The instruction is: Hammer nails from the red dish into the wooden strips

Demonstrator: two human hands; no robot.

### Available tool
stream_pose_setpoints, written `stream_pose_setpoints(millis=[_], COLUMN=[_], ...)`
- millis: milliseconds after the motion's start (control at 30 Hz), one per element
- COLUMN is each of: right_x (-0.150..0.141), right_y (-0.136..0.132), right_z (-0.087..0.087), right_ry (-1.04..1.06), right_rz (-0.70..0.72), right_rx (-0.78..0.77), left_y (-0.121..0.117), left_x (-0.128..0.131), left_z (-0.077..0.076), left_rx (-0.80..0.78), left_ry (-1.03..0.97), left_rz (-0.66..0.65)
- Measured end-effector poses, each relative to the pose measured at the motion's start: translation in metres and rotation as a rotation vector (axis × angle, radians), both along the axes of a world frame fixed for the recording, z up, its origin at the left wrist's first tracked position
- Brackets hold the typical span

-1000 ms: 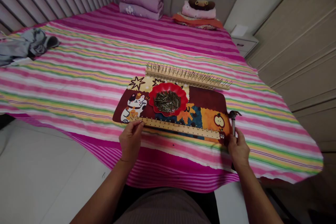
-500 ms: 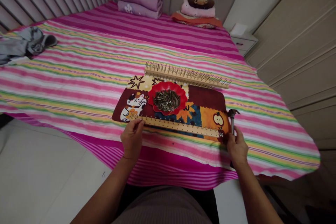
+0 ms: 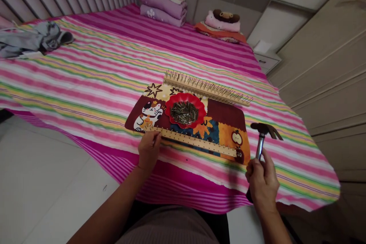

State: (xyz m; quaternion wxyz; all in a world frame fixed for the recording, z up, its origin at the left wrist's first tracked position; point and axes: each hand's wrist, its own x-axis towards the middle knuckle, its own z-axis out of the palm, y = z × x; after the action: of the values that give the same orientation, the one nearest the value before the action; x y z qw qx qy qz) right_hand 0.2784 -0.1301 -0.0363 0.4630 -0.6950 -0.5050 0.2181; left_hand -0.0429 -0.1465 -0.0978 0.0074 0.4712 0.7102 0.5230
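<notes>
My right hand (image 3: 262,177) is closed round the handle of a claw hammer (image 3: 260,145), raised at the right of the mat with its head up. At the left end of a wooden strip (image 3: 197,142), my left hand (image 3: 149,146) is closed with its fingertips pressed together. Whatever they pinch is too small or hidden to make out. The strip has rows of small holes, with nails standing along its far side and left end. Behind it a red scalloped bowl (image 3: 169,116) holds many loose nails (image 3: 184,113). A second wooden strip (image 3: 206,90) beyond it bristles with nails.
The strips and bowl lie on a patterned mat (image 3: 225,112) with a cat picture, on a bed with a striped sheet (image 3: 100,68). Grey clothing (image 3: 42,38) lies at left. Folded purple bedding (image 3: 162,5) and a pink pile (image 3: 221,23) stand at the back.
My right hand has lifted the hammer from beside the mat, and its head now stands higher and nearer. My left hand stays at the strip's left end. The camera view has shifted slightly.
</notes>
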Motion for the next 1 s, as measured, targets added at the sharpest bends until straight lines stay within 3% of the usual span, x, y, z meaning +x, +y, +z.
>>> stream_pose_setpoints(millis=[67,167,267,333,467,633,767,867,1000], right_x=[-0.023,-0.061,-0.097,-0.116,-0.137,-0.143,-0.143,-0.143,-0.136], right_y=[-0.017,-0.035,-0.041,-0.040,-0.034,-0.036,-0.040,-0.038,-0.037], right_z=[0.023,0.047,0.050,0.044,0.035,0.041,0.047,0.044,0.044], right_ry=[0.168,0.219,0.190,0.163,0.094,0.019,-0.063,-0.101,-0.103], right_rz=[0.134,0.431,0.727,0.827,0.909,0.944,0.884,0.934,0.944], right_rx=[-0.068,-0.204,-0.305,-0.297,-0.240,-0.258,-0.087,-0.009,-0.069], left_y=[0.000,0.000,0.001,0.001,0.002,0.002,0.002,0.002,0.002], left_x=[-0.001,-0.001,-0.001,-0.001,-0.002,-0.002,-0.001,-0.001,-0.001], left_z=[-0.001,-0.004,-0.007,-0.010,-0.015,-0.017,-0.017,-0.018,-0.020], left_rx=[0.019,0.041,0.061,0.086,0.099,0.088,0.087,0.069,0.068], left_ry=[0.048,0.109,0.151,0.176,0.174,0.139,0.112,0.113,0.121], left_rz=[-0.010,-0.027,-0.044,-0.052,-0.062,-0.080,-0.088,-0.074,-0.071])
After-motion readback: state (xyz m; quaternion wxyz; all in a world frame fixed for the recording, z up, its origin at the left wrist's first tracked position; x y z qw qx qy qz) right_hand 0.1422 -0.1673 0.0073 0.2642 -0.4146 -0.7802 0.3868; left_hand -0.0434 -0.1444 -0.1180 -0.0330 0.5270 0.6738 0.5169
